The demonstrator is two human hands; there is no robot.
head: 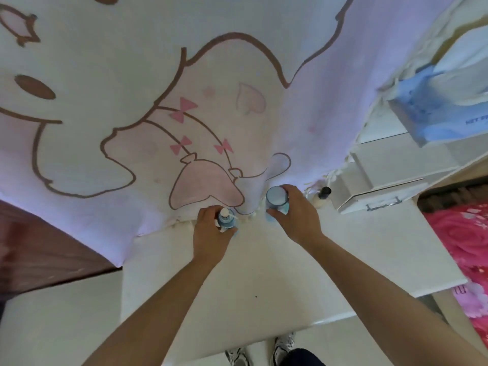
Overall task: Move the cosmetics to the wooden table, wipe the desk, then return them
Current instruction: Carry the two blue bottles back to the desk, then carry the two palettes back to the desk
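White counter [264, 273], bare in the middle; cosmetics crowd its far edge under the hanging cartoon cloth [184, 101]. Left hand [211, 233] has its grip closed round a blue pump bottle [226, 220], right hand [295, 215] wraps a pale-blue capped bottle [276, 198], likely paired to save trips. Small dark-capped bottle [322, 196] stands untouched beside the white drawer box [375, 186].

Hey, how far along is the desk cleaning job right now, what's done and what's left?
Done: can't tell; no cloth shows, and whether the white desk has been wiped is unclear. In hand: the left hand grips a blue pump bottle, the right hand a blue jar. Left: a small dark-capped bottle stands on the desk.
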